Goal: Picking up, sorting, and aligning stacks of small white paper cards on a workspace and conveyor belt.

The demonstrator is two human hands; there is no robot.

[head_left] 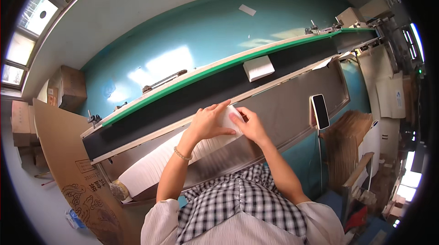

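A long row of thin white sheets (pixel 157 165), packed face to face like paper, lies slanting across the metal worktop. At its right end a white stack (pixel 225 118) sits between my hands. My left hand (pixel 206 123) grips it from the left, thumb on the near side and fingers over the far edge. My right hand (pixel 250 127) holds its right end, thumb pressed on the white face. My fingers partly hide the stack, so I cannot tell whether it is separate from the row.
Beyond my hands runs a black conveyor belt (pixel 192 102) with a green rail (pixel 183 82); a white box (pixel 259 68) rests on it. A phone (pixel 320 111) stands on a holder at the right, near stacked brown cardboard (pixel 350 137). A large cardboard sheet (pixel 68 162) leans at the left.
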